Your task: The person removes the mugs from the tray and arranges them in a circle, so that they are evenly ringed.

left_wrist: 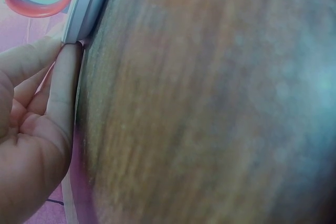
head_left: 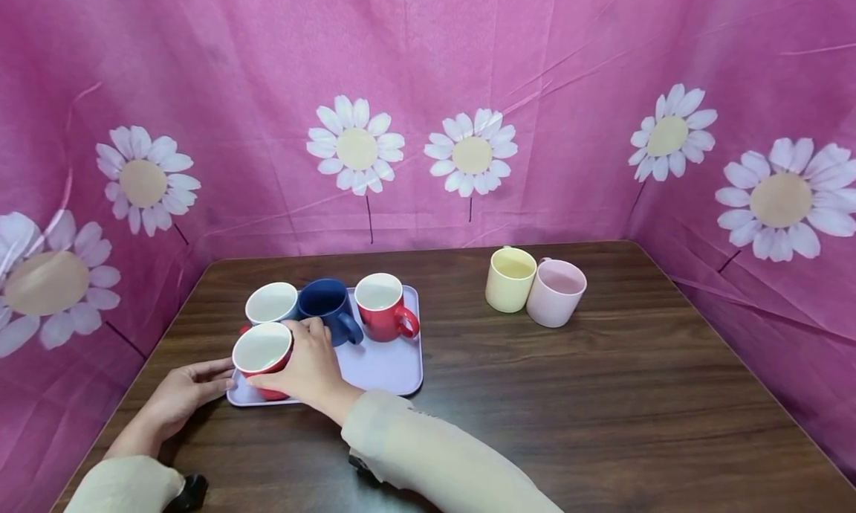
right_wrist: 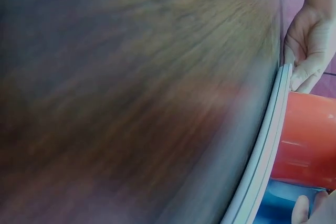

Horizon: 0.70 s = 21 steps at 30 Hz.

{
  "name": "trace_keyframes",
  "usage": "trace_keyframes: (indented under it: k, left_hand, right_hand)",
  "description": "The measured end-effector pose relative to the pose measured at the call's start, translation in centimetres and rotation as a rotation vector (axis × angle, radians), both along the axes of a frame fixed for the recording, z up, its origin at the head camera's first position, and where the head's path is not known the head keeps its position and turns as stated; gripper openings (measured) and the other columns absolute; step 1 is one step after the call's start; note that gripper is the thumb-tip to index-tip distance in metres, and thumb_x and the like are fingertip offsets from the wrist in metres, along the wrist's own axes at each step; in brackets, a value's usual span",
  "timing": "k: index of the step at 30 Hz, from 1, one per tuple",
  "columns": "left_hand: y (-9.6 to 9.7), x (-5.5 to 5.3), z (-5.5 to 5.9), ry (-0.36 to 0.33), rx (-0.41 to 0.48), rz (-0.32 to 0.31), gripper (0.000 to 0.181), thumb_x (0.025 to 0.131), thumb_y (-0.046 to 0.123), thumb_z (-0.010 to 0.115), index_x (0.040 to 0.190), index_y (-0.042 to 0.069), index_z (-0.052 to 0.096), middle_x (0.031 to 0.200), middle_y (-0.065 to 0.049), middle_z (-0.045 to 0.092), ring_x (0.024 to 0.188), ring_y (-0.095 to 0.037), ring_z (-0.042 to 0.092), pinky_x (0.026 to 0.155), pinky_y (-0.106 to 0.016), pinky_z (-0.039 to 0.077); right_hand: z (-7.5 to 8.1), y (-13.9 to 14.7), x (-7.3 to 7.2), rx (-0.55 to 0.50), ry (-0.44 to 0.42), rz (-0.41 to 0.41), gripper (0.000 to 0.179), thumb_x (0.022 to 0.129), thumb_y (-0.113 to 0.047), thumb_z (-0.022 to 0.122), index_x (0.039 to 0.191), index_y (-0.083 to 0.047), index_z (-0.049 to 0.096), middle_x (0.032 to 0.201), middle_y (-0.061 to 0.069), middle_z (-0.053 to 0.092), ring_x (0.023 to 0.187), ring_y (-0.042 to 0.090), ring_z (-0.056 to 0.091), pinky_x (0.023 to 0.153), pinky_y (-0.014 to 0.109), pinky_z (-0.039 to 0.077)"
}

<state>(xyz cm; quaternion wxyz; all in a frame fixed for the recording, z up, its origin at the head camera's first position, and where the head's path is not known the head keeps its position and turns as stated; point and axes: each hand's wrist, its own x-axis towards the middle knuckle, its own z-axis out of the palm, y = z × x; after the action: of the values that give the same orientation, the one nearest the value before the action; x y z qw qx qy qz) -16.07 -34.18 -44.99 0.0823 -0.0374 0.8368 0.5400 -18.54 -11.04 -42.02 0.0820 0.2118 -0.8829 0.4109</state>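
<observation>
My right hand (head_left: 304, 360) grips a red mug (head_left: 270, 386) with a white inside, its thumb on the near side and the fingers over the far side. That mug is at the front left of a lavender tray (head_left: 384, 372). At the tray's left front corner, my left hand (head_left: 190, 394) holds the rim between thumb and fingers; the left wrist view shows the fingertips (left_wrist: 67, 56) right at the edge. Behind the gripped mug are a white-lined mug (head_left: 272, 302), a dark blue mug (head_left: 324, 301) and another red mug (head_left: 379, 305) with its handle toward the right.
A pale yellow mug (head_left: 510, 282) and a pale pink mug (head_left: 555, 297) stand side by side on the wooden table (head_left: 568, 416), right of the tray. A pink curtain (head_left: 428, 52) printed with daisies surrounds the table's back and sides.
</observation>
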Motion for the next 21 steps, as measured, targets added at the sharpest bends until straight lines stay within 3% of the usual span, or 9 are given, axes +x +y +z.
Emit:
trace_keyframes:
  k: [5,13,21]
  left_hand:
    - [0.03,0.04,0.04,-0.002,-0.009,-0.001,0.059,0.088,0.009,0.069,0.132,-0.018,0.041,0.114,-0.023,0.063,0.090,0.005,0.057,0.076,-0.016,0.049]
    - [-0.02,0.13,-0.01,0.012,-0.005,-0.005,0.058,0.088,0.008,0.069,0.131,-0.020,0.041,0.111,-0.020,0.065,0.089,0.004,0.057,0.076,-0.016,0.048]
    - [-0.08,-0.04,-0.09,0.022,-0.005,-0.014,0.058,0.088,0.008,0.069,0.131,-0.020,0.042,0.110,-0.019,0.066,0.091,0.004,0.058,0.076,-0.016,0.048]
  right_hand:
    - [-0.11,0.09,-0.08,-0.058,0.017,0.012,0.071,0.059,-0.049,0.088,0.117,-0.019,0.059,0.108,-0.008,0.052,0.104,0.006,0.043,0.081,0.015,0.038]
    - [-0.69,0.21,0.02,-0.059,0.103,0.043,0.077,0.057,-0.048,0.089,0.120,-0.018,0.055,0.110,-0.010,0.059,0.106,0.005,0.047,0.087,0.015,0.037]
    - [-0.77,0.75,0.09,-0.107,0.094,0.081,0.080,0.059,-0.045,0.089,0.123,-0.018,0.051,0.113,-0.008,0.055,0.106,0.004,0.046,0.084,0.012,0.037]
